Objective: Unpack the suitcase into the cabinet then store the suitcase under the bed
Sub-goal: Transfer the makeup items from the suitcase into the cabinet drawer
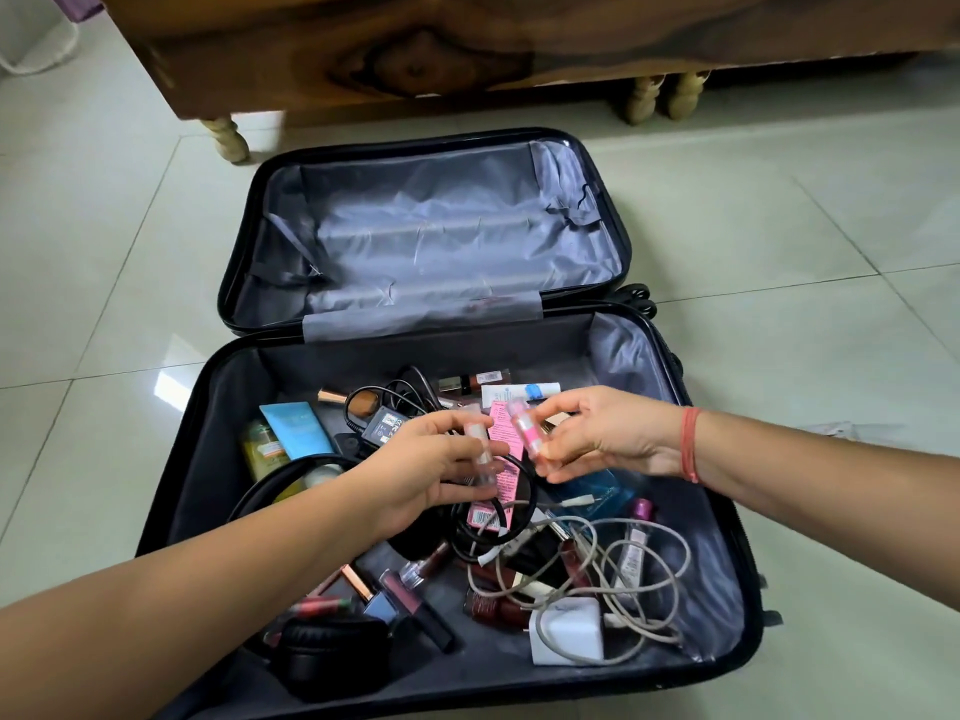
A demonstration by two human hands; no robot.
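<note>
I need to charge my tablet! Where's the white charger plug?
In the head view, the white charger plug lies in the suitcase's full half, near its front edge and right of centre, with a white cable looped over it, right of the black headphones.

Glossy pale floor tiles (779, 226); purple cloth (78, 2) at top left.

- The light is bright, soft and even, and shadows are faint.
- A white glare patch lies on the glossy pale floor tiles (174, 381), just left of the open black hard-shell suitcase (208, 459).
- Its silvery grey fabric lining (441, 236) has a soft sheen across the creases.
- My left hand (431, 470) and right hand (597, 433) are slightly smeared; the small clear plastic tube (480, 454) and small pink plastic tube (527, 433) they pinch are blurred.
- The dark brown wooden bed frame (415, 49) looks soft, and the tile joints bow near the edges.
</note>
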